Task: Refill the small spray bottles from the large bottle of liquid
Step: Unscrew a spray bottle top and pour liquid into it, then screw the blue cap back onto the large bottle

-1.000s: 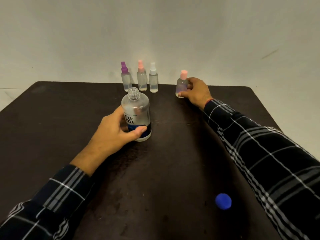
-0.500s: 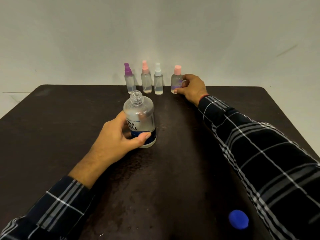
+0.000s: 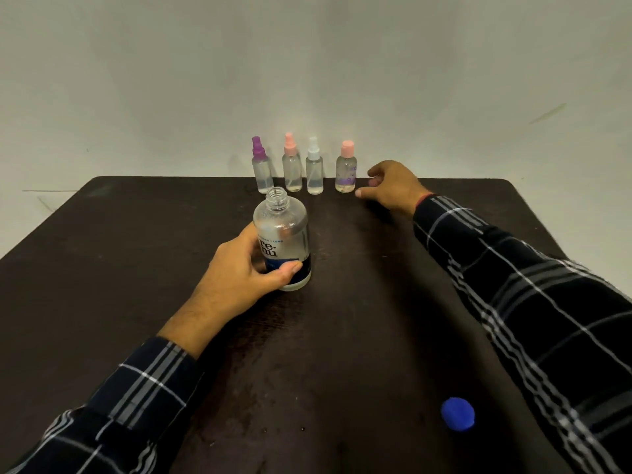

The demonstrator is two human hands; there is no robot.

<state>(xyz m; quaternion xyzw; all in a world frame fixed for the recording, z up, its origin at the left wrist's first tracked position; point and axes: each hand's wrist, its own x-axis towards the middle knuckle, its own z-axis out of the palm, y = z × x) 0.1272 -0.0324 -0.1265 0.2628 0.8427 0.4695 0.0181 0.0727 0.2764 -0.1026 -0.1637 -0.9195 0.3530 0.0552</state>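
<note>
Gripping the uncapped clear large bottle with blue label (image 3: 282,241) upright, left hand (image 3: 246,271) curled round its base. Right hand (image 3: 390,188) loosely spread, empty, beyond-right of it beside the pink-capped small clear bottle (image 3: 346,172), possibly full. Keep steady; withdraw without a nudge.

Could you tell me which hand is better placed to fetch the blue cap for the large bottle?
Right, probably. The right hand is free, and the cap lies on its side of the table, beside that sleeve. The left hand grips the open bottle.
</note>
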